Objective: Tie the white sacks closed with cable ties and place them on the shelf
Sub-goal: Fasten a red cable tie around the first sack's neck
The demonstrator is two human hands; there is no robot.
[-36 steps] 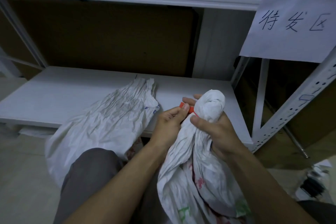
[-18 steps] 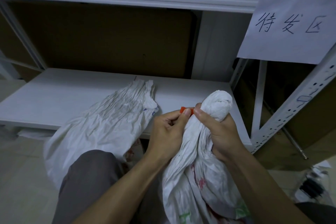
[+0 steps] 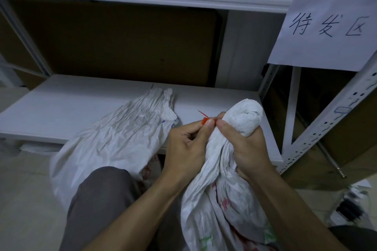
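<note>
A white sack with red and green print stands between my knees, its neck twisted into a bunch. My right hand grips that neck just under the bunched top. My left hand pinches the head of a red cable tie against the neck, and the tie's thin tail sticks up to the left. A second white sack leans with its gathered open top on the low white shelf.
A paper sign with handwritten characters hangs from the upper shelf at right. A perforated white upright stands right of the sack. Brown cardboard backs the shelf. My grey-trousered knee is at lower left. Dark items lie on the floor at right.
The red tie's thin tail now sticks out up and left past my left thumb. My right thumb has moved close to the left one at the tie head.
</note>
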